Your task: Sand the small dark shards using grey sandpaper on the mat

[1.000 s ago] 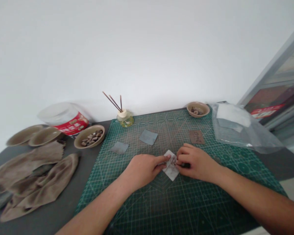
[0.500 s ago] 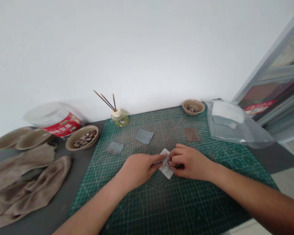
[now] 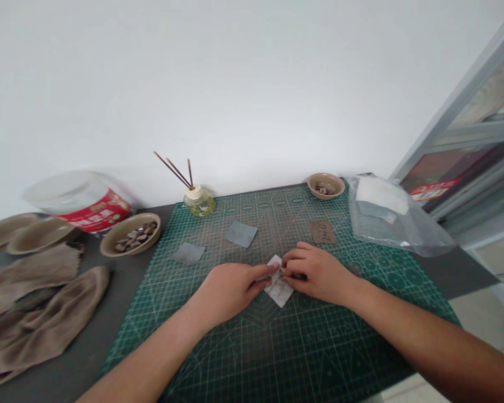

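White paper (image 3: 279, 292), folded into a small diamond, is lying on a green cutting mat (image 3: 302, 350) between the two hands in the head view. The left hand (image 3: 231, 291) is reaching in from the near left, almost flat and mostly closed, with its fingertips (image 3: 272, 269) pressing on the paper's left side. The right hand (image 3: 315, 274) is curling over the paper's upper right side, its fingers bent into a tight pinch around the paper and a small dark bit (image 3: 299, 276), whose shape is too small to make out. Good handling seems to call for keeping the left fingers flat, so the paper is not sliding, and keeping the right pinch light, so the fold is not tearing.

Just ahead of the left hand, two grey squares (image 3: 240, 234) are lying on the mat. Ahead of the right hand, a brown tag (image 3: 322, 232) is lying near a small bowl (image 3: 325, 186) of brown pieces, and a clear plastic bag (image 3: 397, 221) is resting further right. Well left of the left hand, a larger bowl (image 3: 130, 235), a red-labelled tub (image 3: 94, 210) and brown cloths (image 3: 37, 313) are sitting on the worktop (image 3: 453, 273).
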A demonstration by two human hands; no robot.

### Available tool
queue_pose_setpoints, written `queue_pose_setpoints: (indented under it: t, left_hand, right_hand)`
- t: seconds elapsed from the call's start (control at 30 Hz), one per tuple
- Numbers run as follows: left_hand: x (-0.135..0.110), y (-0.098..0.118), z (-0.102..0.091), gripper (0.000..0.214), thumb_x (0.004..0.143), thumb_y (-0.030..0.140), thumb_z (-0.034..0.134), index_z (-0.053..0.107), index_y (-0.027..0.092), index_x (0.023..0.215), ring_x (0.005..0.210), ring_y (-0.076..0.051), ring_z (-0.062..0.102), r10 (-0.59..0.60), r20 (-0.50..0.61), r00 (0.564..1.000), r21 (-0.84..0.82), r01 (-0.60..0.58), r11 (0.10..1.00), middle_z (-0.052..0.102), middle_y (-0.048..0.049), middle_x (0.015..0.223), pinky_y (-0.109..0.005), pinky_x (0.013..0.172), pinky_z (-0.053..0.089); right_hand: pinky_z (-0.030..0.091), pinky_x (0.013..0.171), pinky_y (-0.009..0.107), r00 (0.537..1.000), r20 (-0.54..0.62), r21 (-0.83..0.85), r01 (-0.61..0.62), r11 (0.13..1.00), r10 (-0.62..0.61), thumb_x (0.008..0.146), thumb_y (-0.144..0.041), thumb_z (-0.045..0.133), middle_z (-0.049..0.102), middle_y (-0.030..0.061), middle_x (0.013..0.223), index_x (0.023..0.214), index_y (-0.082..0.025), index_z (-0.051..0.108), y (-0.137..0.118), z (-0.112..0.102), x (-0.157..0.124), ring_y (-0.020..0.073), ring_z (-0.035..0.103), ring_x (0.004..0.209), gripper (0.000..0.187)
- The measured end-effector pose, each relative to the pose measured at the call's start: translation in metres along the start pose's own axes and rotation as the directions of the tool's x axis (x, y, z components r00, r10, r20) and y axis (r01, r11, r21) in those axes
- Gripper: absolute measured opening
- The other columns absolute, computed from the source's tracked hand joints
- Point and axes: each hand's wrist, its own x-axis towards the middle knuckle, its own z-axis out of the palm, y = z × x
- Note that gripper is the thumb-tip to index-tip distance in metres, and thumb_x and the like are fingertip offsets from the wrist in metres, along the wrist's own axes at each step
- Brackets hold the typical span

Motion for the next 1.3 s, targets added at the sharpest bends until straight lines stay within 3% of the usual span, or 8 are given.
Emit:
queue_pose_setpoints:
  t: [0.17,0.37,0.53,0.63,0.8,0.9,1.13,1.3]
  left_hand:
    - [-0.0002,0.0009,0.0001,0.042,0.097,0.045,0.04,0.05,0.041,0.138,0.093,-0.025,0.07,-0.02,0.006,1.0,-0.017,0.02,1.0,0.075,-0.0031,0.109,-0.03,0.074,0.047]
    - [-0.0005,0.0006,0.0011,0.042,0.097,0.047,0.039,0.05,0.042,0.137,0.096,-0.027,0.07,-0.016,-0.004,1.0,-0.015,0.016,1.0,0.074,-0.0032,0.109,-0.032,0.076,0.047]
    - [-0.0012,0.001,0.0019,0.043,0.097,0.047,0.041,0.047,0.044,0.139,0.095,-0.027,0.07,-0.022,-0.015,1.0,-0.01,0.022,1.0,0.075,-0.0031,0.108,-0.032,0.074,0.047]
    - [-0.0017,0.0002,0.0027,0.042,0.097,0.047,0.041,0.049,0.044,0.138,0.094,-0.027,0.07,-0.014,-0.017,1.0,-0.003,0.014,1.0,0.075,-0.0026,0.108,-0.032,0.073,0.047]
    - [-0.0027,-0.0003,0.0031,0.042,0.097,0.048,0.039,0.047,0.045,0.138,0.092,-0.027,0.071,-0.002,-0.042,0.999,0.01,0.003,1.0,0.075,-0.0026,0.106,-0.032,0.07,0.047]
    - [-0.0036,0.0013,0.0019,0.041,0.097,0.049,0.038,0.049,0.044,0.137,0.089,-0.027,0.071,-0.006,-0.055,0.998,0.016,0.007,1.0,0.076,-0.0025,0.102,-0.031,0.068,0.046]
    - [-0.005,0.0014,-0.0009,0.04,0.096,0.048,0.041,0.052,0.042,0.134,0.087,-0.025,0.071,0.005,-0.093,0.996,0.003,-0.005,1.0,0.076,-0.0022,0.099,-0.03,0.068,0.045]
    - [-0.0031,-0.0027,-0.0027,0.038,0.096,0.043,0.043,0.054,0.036,0.132,0.089,-0.022,0.07,0.026,-0.131,0.991,-0.066,-0.035,0.997,0.075,-0.0015,0.103,-0.028,0.071,0.046]
  right_hand:
    - [0.041,0.081,0.031,0.999,0.047,0.092,0.01,0.996,-0.014,0.076,-0.015,0.07,0.067,-0.0008,0.088,0.074,-0.02,0.061,0.0014,-0.0038,-0.0042,0.0147,0.055,0.081,0.01]
    - [0.04,0.082,0.031,0.999,0.042,0.074,0.023,0.997,-0.026,0.081,-0.016,0.067,0.067,0.0002,0.092,0.075,-0.02,0.061,0.0022,-0.0043,-0.0015,0.0147,0.055,0.082,0.009]
    - [0.041,0.076,0.032,0.998,-0.028,-0.023,-0.065,0.998,0.064,0.082,-0.019,0.066,0.065,0.0026,0.086,0.075,-0.02,0.062,0.0018,-0.0013,-0.0012,0.0173,0.052,0.081,0.008]
    - [0.043,0.078,0.032,1.0,0.019,0.017,-0.004,1.0,0.004,0.082,-0.02,0.066,0.065,0.002,0.087,0.075,-0.02,0.062,0.0004,-0.0004,-0.0023,0.0165,0.053,0.08,0.008]
    - [0.044,0.079,0.033,0.992,-0.05,-0.045,-0.122,0.992,0.12,0.083,-0.02,0.065,0.064,0.0032,0.087,0.075,-0.02,0.062,-0.0016,0.0017,-0.0027,0.0187,0.053,0.086,0.009]
    - [0.044,0.08,0.033,0.998,0.003,-0.037,-0.055,0.998,0.055,0.084,-0.021,0.065,0.066,0.0018,0.09,0.078,-0.022,0.063,-0.0009,0.0031,-0.0031,0.0181,0.053,0.084,0.007]
    - [0.046,0.075,0.033,0.945,-0.183,0.082,-0.261,0.962,0.272,0.082,-0.019,0.065,0.062,0.0018,0.086,0.088,-0.021,0.061,0.0036,-0.0016,-0.0034,0.0181,0.056,0.081,0.007]
    - [0.049,0.073,0.031,0.9,-0.303,0.228,-0.252,0.941,0.314,0.079,-0.016,0.065,0.059,0.0012,0.087,0.106,-0.022,0.058,0.0047,-0.0019,-0.0061,0.0162,0.058,0.077,0.029]
